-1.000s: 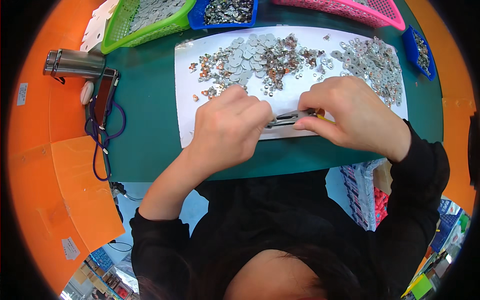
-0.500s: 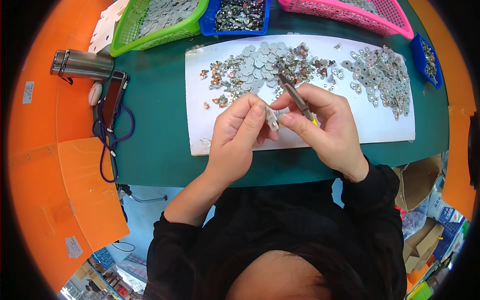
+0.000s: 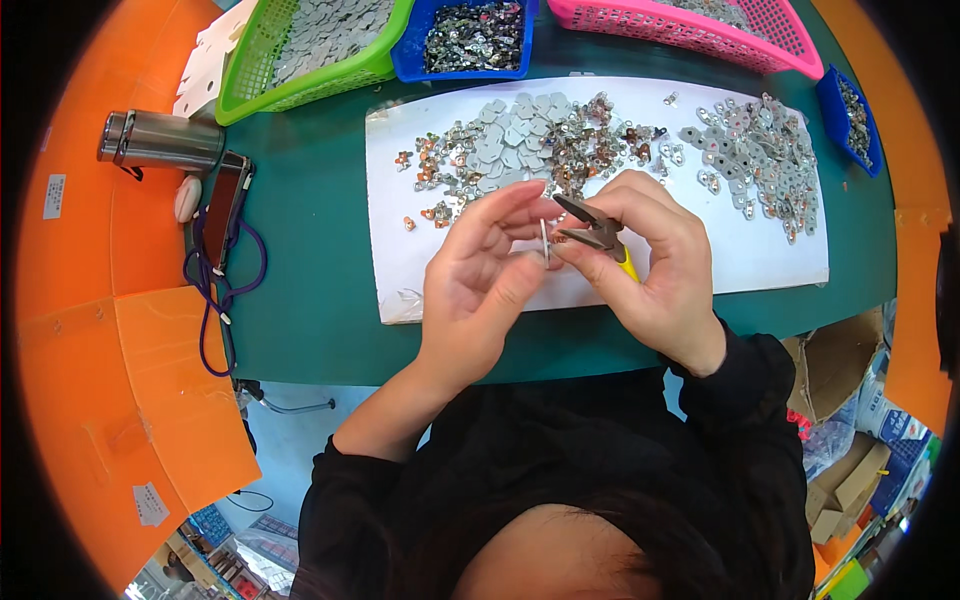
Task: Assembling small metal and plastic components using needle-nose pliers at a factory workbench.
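A small, thin metal plate is seen nearly edge-on over the white board. My left hand has it at the thumb tip, with the other fingers loosely curled behind. Held in my right hand is a pair of pliers with a yellow handle; its dark jaws are spread and point left. My right thumb and fingertip are close beside the plate; whether they also grip it is hard to tell. Behind my hands lie a heap of flat grey plates and small metal fittings, some copper-coloured.
Plates with fittings are heaped on the right of the white board. Along the back stand a green basket, a blue tray and a pink basket. Another blue tray is at right, a steel flask at left.
The pliers' jaws have gone from together to spread, and they have swung to point more leftward. My left fingers have loosened, and the plate has turned edge-on.
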The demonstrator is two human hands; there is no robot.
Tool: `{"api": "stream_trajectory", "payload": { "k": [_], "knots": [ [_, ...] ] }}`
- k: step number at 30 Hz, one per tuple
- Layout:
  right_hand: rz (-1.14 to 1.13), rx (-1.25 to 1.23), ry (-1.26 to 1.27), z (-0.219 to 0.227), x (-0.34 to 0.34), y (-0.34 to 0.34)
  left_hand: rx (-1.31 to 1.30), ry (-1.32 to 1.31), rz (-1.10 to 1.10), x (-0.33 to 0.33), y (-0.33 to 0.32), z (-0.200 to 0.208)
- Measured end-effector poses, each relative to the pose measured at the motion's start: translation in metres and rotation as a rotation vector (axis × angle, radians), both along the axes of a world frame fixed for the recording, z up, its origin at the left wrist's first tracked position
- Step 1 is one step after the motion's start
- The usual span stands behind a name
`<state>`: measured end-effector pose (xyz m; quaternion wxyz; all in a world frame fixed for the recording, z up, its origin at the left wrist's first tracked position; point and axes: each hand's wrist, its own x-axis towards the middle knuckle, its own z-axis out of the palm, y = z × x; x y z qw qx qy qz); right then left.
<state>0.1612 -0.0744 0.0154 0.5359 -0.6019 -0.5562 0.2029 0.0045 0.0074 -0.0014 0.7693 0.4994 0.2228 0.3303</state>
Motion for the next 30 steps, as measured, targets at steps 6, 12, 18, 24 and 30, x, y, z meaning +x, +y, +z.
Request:
{"api": "stream_trajectory", "payload": {
  "k": [6,12,18,24,30],
  "knots": [
    [-0.023,0.049,-0.069,-0.001,0.0,0.001,0.182,-0.12,-0.1,-0.01,0.006,-0.008],
    [-0.022,0.056,-0.075,-0.001,0.001,0.001,0.184,-0.157,-0.119,-0.009,0.009,-0.007],
    [-0.014,0.073,-0.086,0.002,-0.003,-0.003,0.19,-0.171,-0.128,-0.015,0.003,-0.004],
    [-0.118,0.123,-0.084,0.007,0.003,-0.017,0.656,-0.001,0.298,-0.03,0.026,0.078],
    [-0.495,0.317,-0.535,-0.016,0.001,-0.097,0.268,-0.969,0.159,-0.002,-0.043,0.122]
  ]
}}
